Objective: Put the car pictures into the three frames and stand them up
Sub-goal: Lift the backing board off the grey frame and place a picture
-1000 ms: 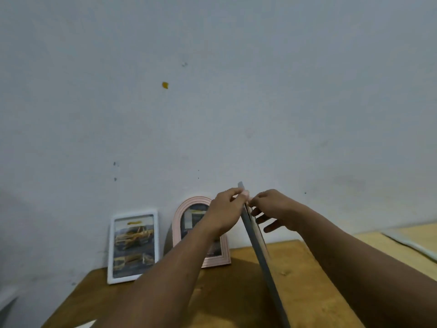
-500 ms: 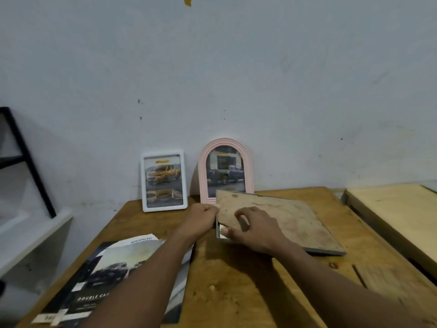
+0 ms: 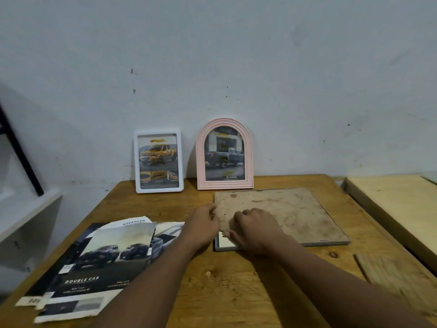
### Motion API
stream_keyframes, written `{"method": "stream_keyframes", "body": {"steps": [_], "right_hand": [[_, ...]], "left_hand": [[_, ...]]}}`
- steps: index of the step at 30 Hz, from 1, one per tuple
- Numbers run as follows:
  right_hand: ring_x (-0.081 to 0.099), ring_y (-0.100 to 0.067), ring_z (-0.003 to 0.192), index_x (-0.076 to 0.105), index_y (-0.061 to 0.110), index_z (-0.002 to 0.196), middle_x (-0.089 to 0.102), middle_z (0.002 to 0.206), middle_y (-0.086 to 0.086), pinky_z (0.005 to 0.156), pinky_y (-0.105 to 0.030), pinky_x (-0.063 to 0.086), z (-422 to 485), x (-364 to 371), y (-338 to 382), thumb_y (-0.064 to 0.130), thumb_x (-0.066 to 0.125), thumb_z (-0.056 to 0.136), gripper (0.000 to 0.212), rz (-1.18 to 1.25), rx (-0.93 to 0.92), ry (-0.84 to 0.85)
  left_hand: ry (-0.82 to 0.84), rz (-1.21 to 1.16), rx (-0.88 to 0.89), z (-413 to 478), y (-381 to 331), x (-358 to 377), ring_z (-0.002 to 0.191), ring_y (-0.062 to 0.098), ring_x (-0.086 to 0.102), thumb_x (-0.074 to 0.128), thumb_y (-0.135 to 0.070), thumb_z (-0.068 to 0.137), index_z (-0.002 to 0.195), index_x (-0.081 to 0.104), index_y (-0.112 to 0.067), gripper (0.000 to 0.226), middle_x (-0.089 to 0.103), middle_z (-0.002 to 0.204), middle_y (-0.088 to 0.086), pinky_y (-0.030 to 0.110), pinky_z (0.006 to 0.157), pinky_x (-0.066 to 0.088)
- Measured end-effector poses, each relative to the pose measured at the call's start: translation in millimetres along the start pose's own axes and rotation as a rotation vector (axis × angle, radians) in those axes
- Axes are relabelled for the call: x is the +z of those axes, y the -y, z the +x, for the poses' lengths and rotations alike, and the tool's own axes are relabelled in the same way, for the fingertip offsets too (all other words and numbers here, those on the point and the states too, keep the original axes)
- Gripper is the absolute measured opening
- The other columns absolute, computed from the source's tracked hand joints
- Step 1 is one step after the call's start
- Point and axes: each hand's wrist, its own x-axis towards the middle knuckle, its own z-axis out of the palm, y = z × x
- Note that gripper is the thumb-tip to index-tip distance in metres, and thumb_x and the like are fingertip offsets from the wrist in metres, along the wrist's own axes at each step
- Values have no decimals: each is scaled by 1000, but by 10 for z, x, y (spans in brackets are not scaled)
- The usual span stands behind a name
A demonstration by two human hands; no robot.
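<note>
Both hands are down on the last one. The left hand point(image 3: 204, 223) has its fingers curled over the left edge of the backing board point(image 3: 283, 211), nipping that edge. The right hand point(image 3: 256, 232) sits knuckles-up on top, fingertips bent onto the board and thumb tucked at the near edge, so it reads as a pinch too, though the thumb tip is hidden.

Under the board lies the grey frame point(image 3: 331, 244), face down on the table point(image 3: 236, 285). At the near left corner the board sits askew, and a pale sliver of the picture point(image 3: 224, 242) shows.

My guess is that the board is thin, stiff and light, a bit dusty, so it will slide rather than bend. The edges and corners are the places to hold, not the flat middle. The frame beneath likely carries a glass or plastic pane, so it wants lifting by its two long sides, not dragging.

Behind, the white frame point(image 3: 158, 162) and the pink arched frame point(image 3: 224, 155) stand leaning on the wall point(image 3: 283, 79), each with a truck picture inside. Cut brochure pages point(image 3: 106, 256) lie on the left of the table.
</note>
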Motion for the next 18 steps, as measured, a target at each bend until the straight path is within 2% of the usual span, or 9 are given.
{"method": "stream_keyframes", "body": {"steps": [3, 8, 10, 13, 18], "right_hand": [[61, -25, 92, 61, 12, 117, 65, 108, -9, 81, -39, 51, -12, -168, 39, 48, 35, 103, 46, -125, -157, 42], [64, -25, 91, 62, 17, 126, 66, 112, -7, 65, -35, 39, 40, -212, 106, 32, 41, 104, 33, -331, -352, 112], [64, -26, 91, 63, 15, 122, 67, 112, -8, 65, -36, 38, 51, -229, 145, 27, 47, 101, 29, -373, -359, 141], [65, -28, 94, 63, 10, 117, 67, 113, -11, 73, -38, 48, 40, -286, 206, 20, 53, 99, 23, -396, -353, 158], [66, -29, 93, 61, 5, 118, 67, 113, -12, 73, -37, 51, 5, -344, 251, 17, 53, 100, 24, -383, -326, 114]], "left_hand": [[16, 70, 61, -70, 44, 23, 128, 18, 54, 58, -22, 97, 153, 42, -28, 59, 54, 147, -2, 39, 103, 52], [42, 247, 156, -124, 130, -7, 141, 23, 41, 53, -31, 101, 159, 28, -28, 63, 44, 156, 3, 42, 112, 39], [89, 289, 188, -136, 126, -30, 141, 25, 41, 53, -36, 100, 160, 23, -29, 67, 44, 156, 4, 43, 113, 37], [167, 366, 219, -161, 124, -51, 146, 26, 33, 54, -39, 100, 162, 13, -29, 75, 36, 162, 4, 43, 120, 28], [153, 340, 231, -180, 127, -44, 148, 27, 32, 50, -35, 103, 162, 4, -30, 75, 34, 163, 4, 44, 123, 20]]}}
